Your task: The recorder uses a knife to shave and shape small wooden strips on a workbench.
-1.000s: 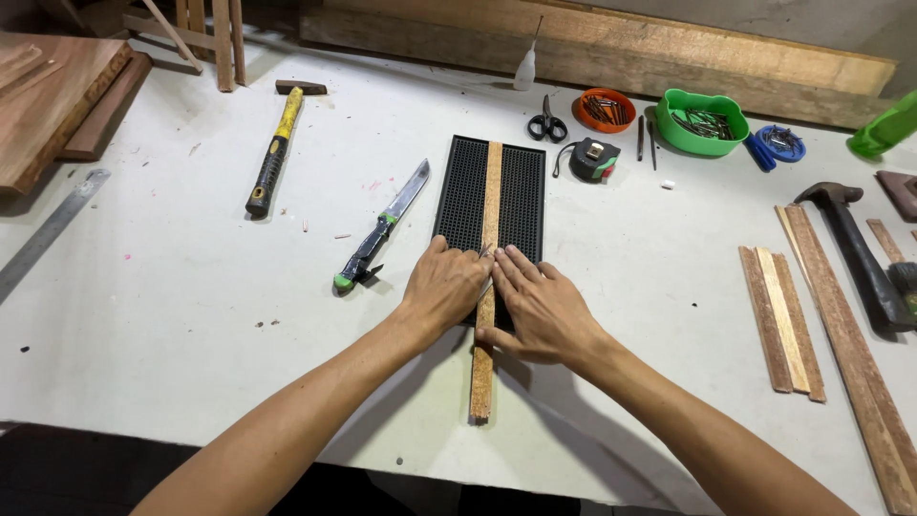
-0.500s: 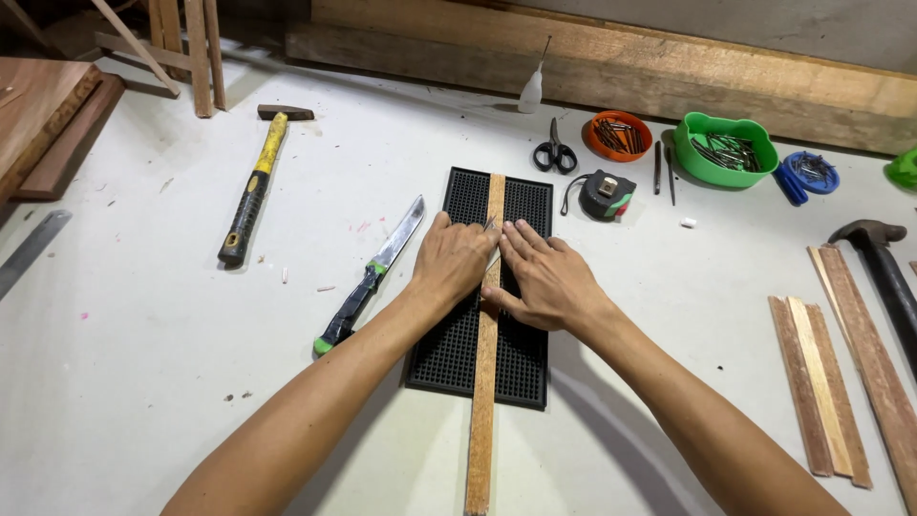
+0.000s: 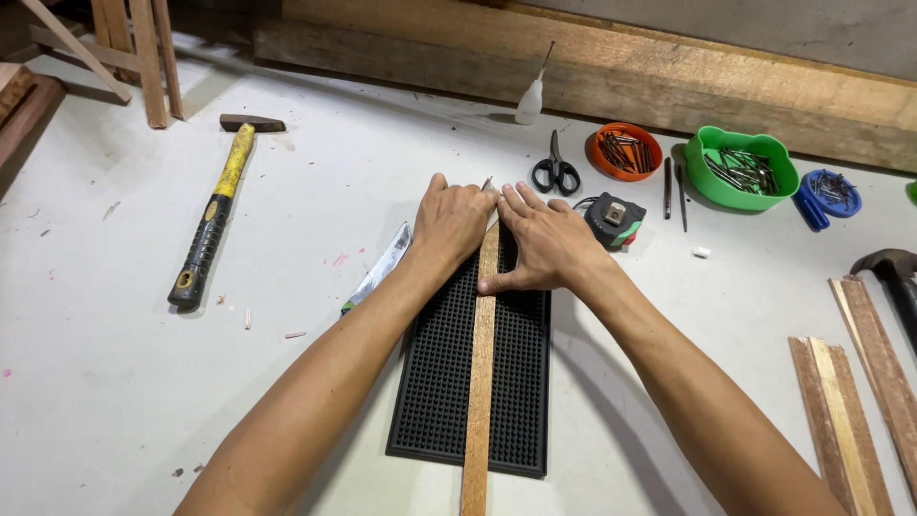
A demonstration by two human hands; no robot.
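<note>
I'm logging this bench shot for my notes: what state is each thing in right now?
Left hand: flat, pressing the strip's far end.
Right hand: flat, fingers spread beside it.
Wooden strip: lying lengthwise on the mat.
Black rubber mat: flat on the table.
Hammer: lying untouched.
Scissors: closed.
Green bowl: holds nails.
Orange bowl: holds nails.
Tape measure: retracted.

Two bare hands, left (image 3: 457, 222) and right (image 3: 549, 246). One long thin wooden strip (image 3: 480, 368) and one black studded rubber mat (image 3: 516, 382). Two hammers: one yellow-and-black-handled hammer (image 3: 212, 214), one dark hammer head (image 3: 888, 266) at the right edge. One pair of black-handled scissors (image 3: 555, 170), one black tape measure (image 3: 614, 219), one small white glue bottle (image 3: 530, 99). Three plastic bowls of nails: orange (image 3: 626, 150), green (image 3: 743, 167), blue (image 3: 831, 191).
</note>
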